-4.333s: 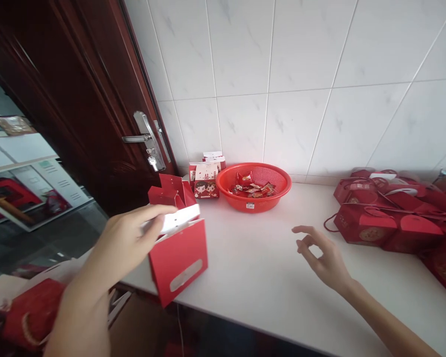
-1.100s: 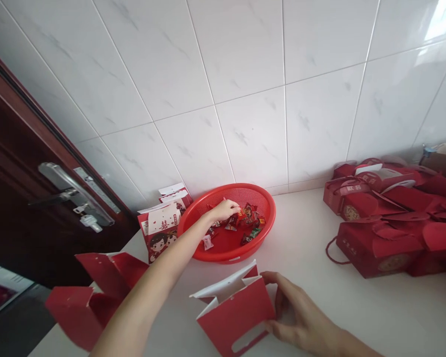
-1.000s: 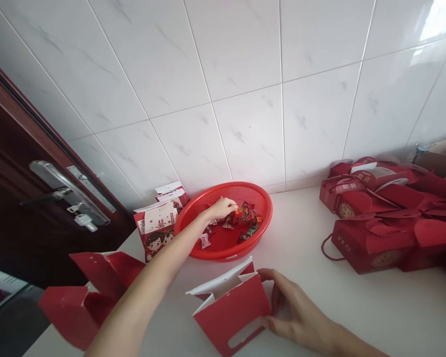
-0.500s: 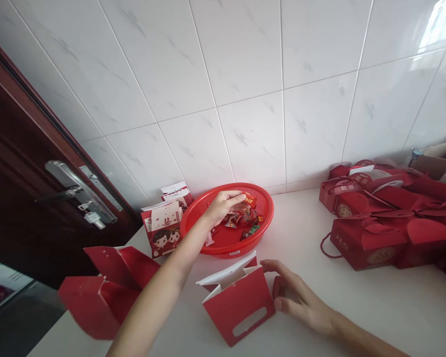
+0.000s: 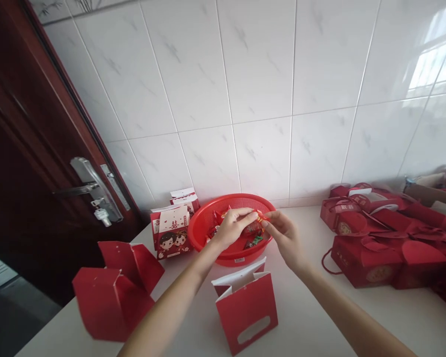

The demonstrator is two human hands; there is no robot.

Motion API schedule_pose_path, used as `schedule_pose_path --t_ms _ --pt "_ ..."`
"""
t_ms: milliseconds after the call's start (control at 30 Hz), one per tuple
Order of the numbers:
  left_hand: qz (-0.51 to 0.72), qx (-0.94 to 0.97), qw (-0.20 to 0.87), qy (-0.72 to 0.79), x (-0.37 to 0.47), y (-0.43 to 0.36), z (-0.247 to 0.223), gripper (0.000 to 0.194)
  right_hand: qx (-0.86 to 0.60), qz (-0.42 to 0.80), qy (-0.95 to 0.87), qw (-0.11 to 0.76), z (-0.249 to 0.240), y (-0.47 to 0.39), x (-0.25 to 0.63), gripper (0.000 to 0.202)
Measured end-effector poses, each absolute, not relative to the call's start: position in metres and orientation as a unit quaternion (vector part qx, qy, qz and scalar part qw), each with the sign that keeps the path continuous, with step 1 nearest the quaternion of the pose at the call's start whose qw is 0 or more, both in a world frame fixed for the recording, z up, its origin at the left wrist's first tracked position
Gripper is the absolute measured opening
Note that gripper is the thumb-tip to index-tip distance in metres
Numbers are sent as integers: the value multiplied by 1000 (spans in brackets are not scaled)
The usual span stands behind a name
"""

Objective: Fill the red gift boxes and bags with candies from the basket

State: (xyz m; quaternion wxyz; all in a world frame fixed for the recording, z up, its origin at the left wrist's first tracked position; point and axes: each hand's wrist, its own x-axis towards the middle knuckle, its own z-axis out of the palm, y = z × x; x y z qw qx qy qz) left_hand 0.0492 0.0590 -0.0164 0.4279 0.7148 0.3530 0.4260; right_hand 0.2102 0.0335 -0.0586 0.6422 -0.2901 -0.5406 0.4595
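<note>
So the person's left hand (image 5: 232,229) and right hand (image 5: 286,238) are both pinching a red candy wrapper (image 5: 259,218) over the red plastic basket (image 5: 241,258), which has more sweets in it. An open red gift box (image 5: 248,310) stands just in front, on the white table (image 5: 305,312).

2 hands (image 5: 234,229) on 1 wrapped candy (image 5: 259,219) over the red basket (image 5: 228,258).
</note>
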Motion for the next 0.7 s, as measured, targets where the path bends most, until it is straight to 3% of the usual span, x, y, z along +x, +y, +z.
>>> schedule_pose_path --t_ms 333,700 --pt "504 552 588 310 38 61 -37 47 -269 477 -561 620 -66 50 201 35" --pt "485 601 554 311 37 58 -33 48 -278 463 -577 613 -68 46 204 32"
